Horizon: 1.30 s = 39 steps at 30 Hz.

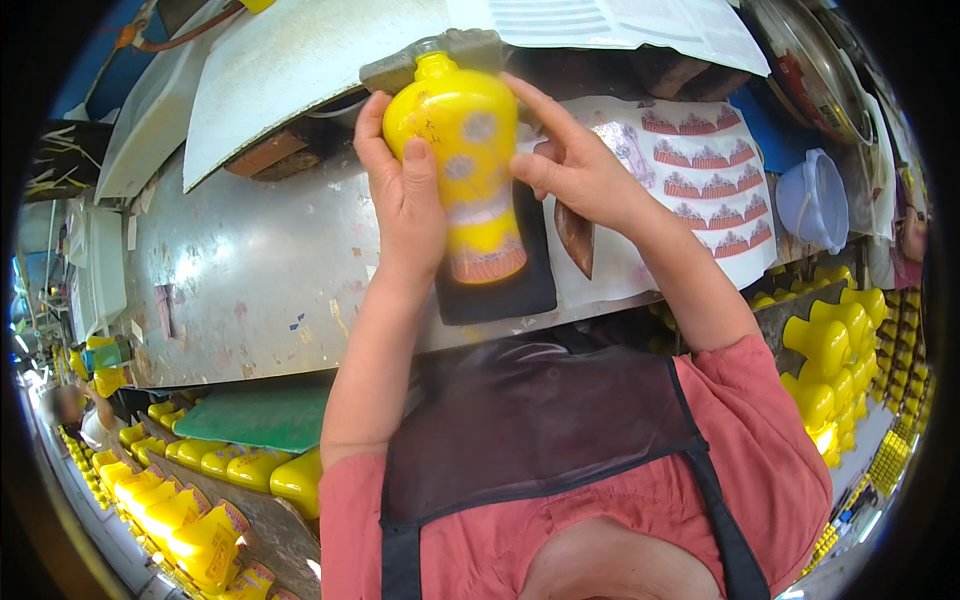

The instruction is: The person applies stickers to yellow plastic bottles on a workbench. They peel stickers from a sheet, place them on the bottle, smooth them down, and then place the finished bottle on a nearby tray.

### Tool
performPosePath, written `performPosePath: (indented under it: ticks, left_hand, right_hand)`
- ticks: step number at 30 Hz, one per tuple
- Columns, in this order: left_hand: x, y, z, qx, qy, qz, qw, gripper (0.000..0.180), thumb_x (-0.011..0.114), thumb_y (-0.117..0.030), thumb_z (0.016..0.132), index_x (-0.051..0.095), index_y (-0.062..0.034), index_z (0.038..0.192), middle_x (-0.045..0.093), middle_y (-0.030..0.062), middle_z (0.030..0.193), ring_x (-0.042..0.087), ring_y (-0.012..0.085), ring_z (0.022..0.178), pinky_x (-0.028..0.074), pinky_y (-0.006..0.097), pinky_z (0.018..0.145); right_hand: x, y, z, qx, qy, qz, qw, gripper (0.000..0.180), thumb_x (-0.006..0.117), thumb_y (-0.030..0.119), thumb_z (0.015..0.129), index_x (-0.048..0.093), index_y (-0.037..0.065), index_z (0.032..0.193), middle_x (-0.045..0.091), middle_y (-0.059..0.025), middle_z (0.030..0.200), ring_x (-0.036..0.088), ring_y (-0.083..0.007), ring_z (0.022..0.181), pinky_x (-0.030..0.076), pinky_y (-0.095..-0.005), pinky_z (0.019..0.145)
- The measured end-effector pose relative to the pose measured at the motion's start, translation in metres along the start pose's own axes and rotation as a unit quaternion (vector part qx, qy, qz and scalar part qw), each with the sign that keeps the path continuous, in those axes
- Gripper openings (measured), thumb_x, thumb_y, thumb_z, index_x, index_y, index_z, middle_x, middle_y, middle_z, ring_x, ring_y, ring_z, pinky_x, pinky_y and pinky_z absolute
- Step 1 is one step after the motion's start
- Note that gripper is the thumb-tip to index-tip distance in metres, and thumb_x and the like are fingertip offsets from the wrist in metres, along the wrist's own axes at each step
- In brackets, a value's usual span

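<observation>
glossy glazed yellow vase point(466, 170), dull scuffed metal bench point(250, 280), matt black pad point(510, 290), paper decal sheet point(700, 190).

One wide fisheye view, worn on the person's head, looks steeply down and forward over their chest and forearms. It sits close above the counter point(250, 270), whose straight edges bend toward the dark round rim.

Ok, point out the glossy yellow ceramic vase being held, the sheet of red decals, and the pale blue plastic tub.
glossy yellow ceramic vase point(462, 150), head view, upper body
sheet of red decals point(715, 185), head view, middle
pale blue plastic tub point(815, 200), head view, side wall
</observation>
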<state>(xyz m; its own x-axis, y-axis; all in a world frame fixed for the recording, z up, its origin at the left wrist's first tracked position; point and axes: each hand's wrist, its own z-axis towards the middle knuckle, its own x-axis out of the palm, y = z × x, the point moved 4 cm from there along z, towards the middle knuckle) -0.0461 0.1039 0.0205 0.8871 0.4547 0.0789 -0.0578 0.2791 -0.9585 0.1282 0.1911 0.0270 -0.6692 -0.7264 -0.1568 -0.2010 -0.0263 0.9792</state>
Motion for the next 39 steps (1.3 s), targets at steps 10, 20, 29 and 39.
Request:
performPosePath:
  ticks: [10, 20, 29, 39]
  left_hand:
    - [-0.003, 0.009, -0.003, 0.084, 0.042, 0.090, 0.992, 0.064, 0.058, -0.027, 0.106, 0.025, -0.0089, 0.157, 0.045, 0.0119, 0.145, 0.047, 0.0213, 0.131, 0.037, 0.036, 0.114]
    - [-0.004, 0.007, 0.000, 0.107, 0.038, 0.177, 0.978, 0.067, 0.060, -0.032, 0.104, 0.026, -0.0067, 0.156, 0.045, 0.0139, 0.143, 0.048, 0.0225, 0.129, 0.037, 0.037, 0.113]
    - [0.000, 0.000, 0.001, 0.082, 0.016, 0.185, 0.979, 0.079, 0.062, -0.049, 0.097, 0.031, -0.0022, 0.153, 0.039, 0.0210, 0.144, 0.046, 0.0337, 0.130, 0.038, 0.044, 0.112]
    - [-0.027, 0.003, -0.034, -0.099, 0.037, -0.025, 0.994, 0.096, 0.065, -0.047, 0.098, 0.006, -0.0102, 0.164, 0.026, 0.0197, 0.164, 0.028, 0.0323, 0.152, 0.022, 0.048, 0.124]
  right_hand:
    - [0.010, -0.011, -0.001, -0.068, -0.037, -0.065, 0.995, 0.108, 0.086, 0.033, 0.078, 0.023, 0.017, 0.164, 0.063, -0.0086, 0.076, 0.061, -0.0173, 0.066, 0.051, -0.0329, 0.066]
    - [0.011, -0.011, 0.000, -0.070, -0.033, -0.058, 0.995, 0.110, 0.086, 0.032, 0.077, 0.021, 0.016, 0.164, 0.062, -0.0082, 0.076, 0.060, -0.0166, 0.065, 0.050, -0.0323, 0.064]
    - [0.011, -0.012, 0.001, -0.055, -0.027, -0.049, 0.997, 0.108, 0.083, 0.024, 0.078, 0.019, 0.018, 0.165, 0.064, -0.0068, 0.075, 0.062, -0.0160, 0.067, 0.051, -0.0315, 0.066]
    - [-0.003, 0.002, -0.020, -0.029, -0.093, -0.022, 0.995, 0.065, 0.067, 0.024, 0.096, 0.045, 0.015, 0.156, 0.060, 0.0018, 0.071, 0.056, -0.0057, 0.062, 0.046, -0.0232, 0.059]
